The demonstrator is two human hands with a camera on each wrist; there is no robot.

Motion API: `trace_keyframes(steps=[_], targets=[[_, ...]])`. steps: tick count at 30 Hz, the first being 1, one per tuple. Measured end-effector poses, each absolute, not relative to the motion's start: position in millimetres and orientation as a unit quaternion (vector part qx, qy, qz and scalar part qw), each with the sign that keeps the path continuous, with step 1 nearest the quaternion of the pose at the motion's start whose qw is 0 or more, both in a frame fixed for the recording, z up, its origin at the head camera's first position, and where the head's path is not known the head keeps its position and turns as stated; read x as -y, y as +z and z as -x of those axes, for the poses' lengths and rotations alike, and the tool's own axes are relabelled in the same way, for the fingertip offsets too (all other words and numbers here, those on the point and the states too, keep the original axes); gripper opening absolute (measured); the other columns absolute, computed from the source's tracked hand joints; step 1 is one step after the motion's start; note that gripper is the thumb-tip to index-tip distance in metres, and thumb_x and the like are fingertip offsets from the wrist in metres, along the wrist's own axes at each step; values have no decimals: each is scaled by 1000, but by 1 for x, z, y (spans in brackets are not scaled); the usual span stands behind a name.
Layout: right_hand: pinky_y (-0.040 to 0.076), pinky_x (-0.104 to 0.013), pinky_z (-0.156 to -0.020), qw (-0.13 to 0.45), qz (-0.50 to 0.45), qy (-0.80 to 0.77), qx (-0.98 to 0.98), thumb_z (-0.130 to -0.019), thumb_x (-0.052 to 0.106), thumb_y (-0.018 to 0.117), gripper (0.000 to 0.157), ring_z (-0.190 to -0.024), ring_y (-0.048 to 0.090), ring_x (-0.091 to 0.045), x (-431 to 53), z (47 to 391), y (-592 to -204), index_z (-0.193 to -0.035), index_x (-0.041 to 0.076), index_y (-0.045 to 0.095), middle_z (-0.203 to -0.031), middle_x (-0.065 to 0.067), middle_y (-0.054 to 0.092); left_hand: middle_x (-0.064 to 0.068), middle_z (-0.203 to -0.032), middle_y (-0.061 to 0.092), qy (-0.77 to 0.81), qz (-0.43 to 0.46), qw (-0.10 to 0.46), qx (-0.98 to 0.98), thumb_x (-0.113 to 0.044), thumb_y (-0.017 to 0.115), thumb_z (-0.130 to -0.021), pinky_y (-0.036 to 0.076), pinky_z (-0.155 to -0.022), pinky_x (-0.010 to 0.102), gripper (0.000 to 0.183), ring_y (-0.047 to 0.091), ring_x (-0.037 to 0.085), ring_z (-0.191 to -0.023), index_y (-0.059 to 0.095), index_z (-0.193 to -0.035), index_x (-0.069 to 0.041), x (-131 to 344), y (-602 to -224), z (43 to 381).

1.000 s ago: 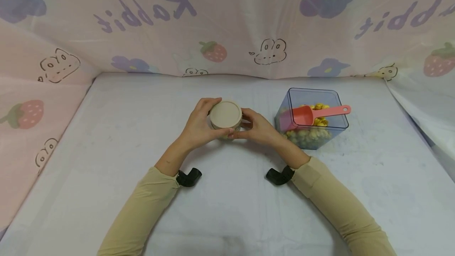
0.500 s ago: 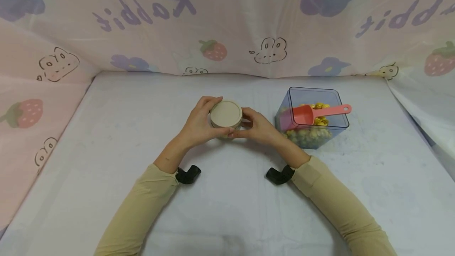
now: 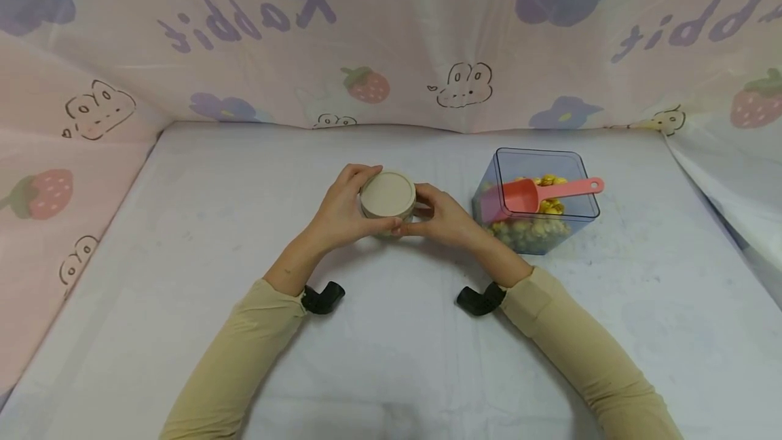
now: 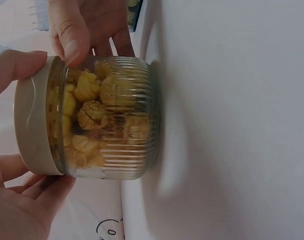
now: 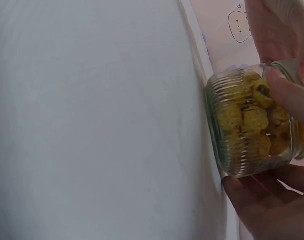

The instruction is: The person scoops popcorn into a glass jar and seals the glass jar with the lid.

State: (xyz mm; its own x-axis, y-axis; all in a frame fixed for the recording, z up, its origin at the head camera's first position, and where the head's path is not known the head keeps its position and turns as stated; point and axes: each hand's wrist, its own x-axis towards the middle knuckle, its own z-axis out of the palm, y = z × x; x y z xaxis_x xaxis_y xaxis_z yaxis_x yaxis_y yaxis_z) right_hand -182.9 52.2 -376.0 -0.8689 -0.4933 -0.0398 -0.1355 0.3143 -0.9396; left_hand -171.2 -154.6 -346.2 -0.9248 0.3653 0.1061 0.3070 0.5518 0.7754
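Note:
A ribbed glass jar point(image 4: 127, 120) of yellow-brown popcorn stands upright on the white cloth. Its beige lid point(image 3: 387, 194) sits on the mouth, level in the head view. My left hand point(image 3: 342, 212) grips the lid, thumb on the near side and fingers round the far side. My right hand point(image 3: 449, 219) holds the glass body from the right, its thumb close to the left thumb at the front. In the right wrist view, fingers point(image 5: 261, 200) of that hand curl around the glass near its base.
To the right of the hands stands a clear bluish square container point(image 3: 571, 165) with popcorn inside. A pink scoop point(image 3: 522, 197) lies in it, handle over the right rim. Printed fabric point(image 3: 403, 32) walls the back and sides. Black curved pieces point(image 3: 324, 298) sit at both wrists.
Both hands keep their hold on the jar and lid, with almost no movement. The whole head view has shifted very slightly upward.

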Motion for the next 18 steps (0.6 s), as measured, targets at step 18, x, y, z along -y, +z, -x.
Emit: trace_keyframes(steps=[18], targets=[[38,-44,-110,162,195,-557,-791,-74,-1,80,69,-132,44,-35,-51,183,-377,-135,-1,48,-135,-19,49,15,-132,44,429,-187,28,-883,-26,86,-67,42,-101,45,88,48,29,-118,45,-140,1,155,-343,171]])
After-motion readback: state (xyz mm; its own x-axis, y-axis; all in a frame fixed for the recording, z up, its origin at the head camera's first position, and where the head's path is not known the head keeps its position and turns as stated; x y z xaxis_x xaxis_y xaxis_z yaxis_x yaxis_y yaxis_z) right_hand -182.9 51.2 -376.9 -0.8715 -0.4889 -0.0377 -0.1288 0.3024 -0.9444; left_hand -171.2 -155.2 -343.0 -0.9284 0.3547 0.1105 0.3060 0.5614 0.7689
